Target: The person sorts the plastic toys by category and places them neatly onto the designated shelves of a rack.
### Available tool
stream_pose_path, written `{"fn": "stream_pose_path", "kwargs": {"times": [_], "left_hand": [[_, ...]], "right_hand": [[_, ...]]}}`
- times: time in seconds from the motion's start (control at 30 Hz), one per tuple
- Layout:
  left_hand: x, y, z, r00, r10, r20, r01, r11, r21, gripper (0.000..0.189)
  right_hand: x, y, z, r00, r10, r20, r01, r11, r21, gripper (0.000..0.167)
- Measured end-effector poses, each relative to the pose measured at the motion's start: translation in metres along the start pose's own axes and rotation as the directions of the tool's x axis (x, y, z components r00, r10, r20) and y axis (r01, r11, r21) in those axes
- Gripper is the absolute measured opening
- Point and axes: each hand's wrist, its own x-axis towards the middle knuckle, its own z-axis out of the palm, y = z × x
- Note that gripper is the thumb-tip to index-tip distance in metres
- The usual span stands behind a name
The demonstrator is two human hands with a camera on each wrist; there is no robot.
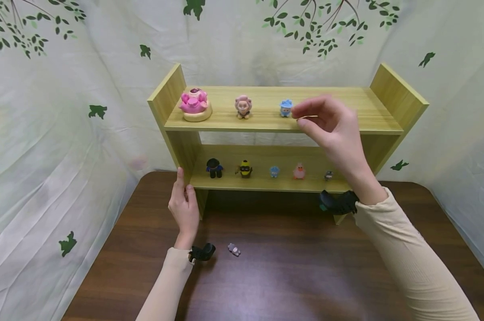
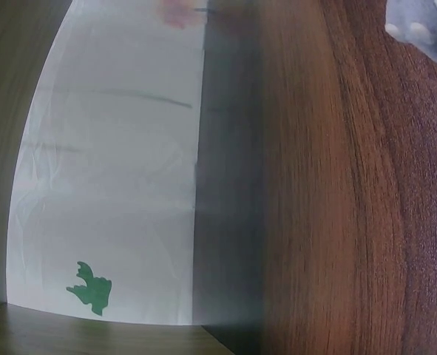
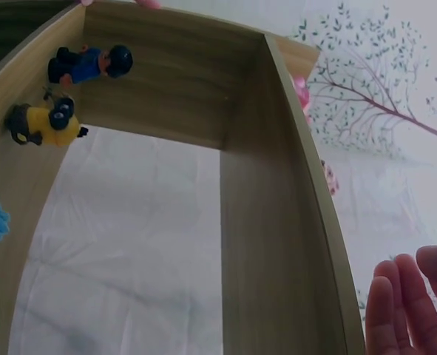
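My right hand (image 1: 334, 125) is at the upper board of a two-tier wooden shelf (image 1: 338, 96), its fingertips just right of a small blue-hatted figurine (image 1: 286, 108). Thumb and fingers curve loosely with a gap between them, and the figurine stands upright on the board. In the right wrist view, the fingers (image 3: 399, 303) appear beside the upper board's edge, with no object visible in them. My left hand (image 1: 184, 206) rests against the shelf's left side panel, index finger pointing up. To the left on the upper board are a pink-haired figurine (image 1: 243, 107) and a pink bear figure (image 1: 195, 105).
On the lower board stand a dark figure in blue (image 1: 214, 168), a yellow figure (image 1: 245, 169), a small blue one (image 1: 274, 171), a pink one (image 1: 299, 171) and a small grey one (image 1: 328, 175). A grey figurine (image 1: 234, 249) lies on the brown table (image 1: 274, 276).
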Motion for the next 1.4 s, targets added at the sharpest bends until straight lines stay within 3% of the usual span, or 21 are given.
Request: {"fn": "stream_pose_path", "kwargs": {"times": [0.93, 1.1, 1.4], "left_hand": [[-0.001, 0.000, 0.000, 1.000, 0.007, 0.006, -0.007, 1.000, 0.004, 0.065], [-0.001, 0.001, 0.000, 1.000, 0.007, 0.009, -0.007, 1.000, 0.004, 0.065], [-0.001, 0.000, 0.000, 1.000, 0.011, 0.000, -0.011, 1.000, 0.011, 0.065]], "right_hand": [[-0.038, 0.010, 0.010, 0.996, 0.038, 0.075, -0.040, 0.999, 0.030, 0.017], [-0.044, 0.012, 0.013, 0.992, 0.082, 0.100, -0.084, 0.996, 0.012, 0.016], [-0.057, 0.025, 0.020, 0.991, 0.074, 0.116, -0.072, 0.997, -0.016, 0.017]]}}
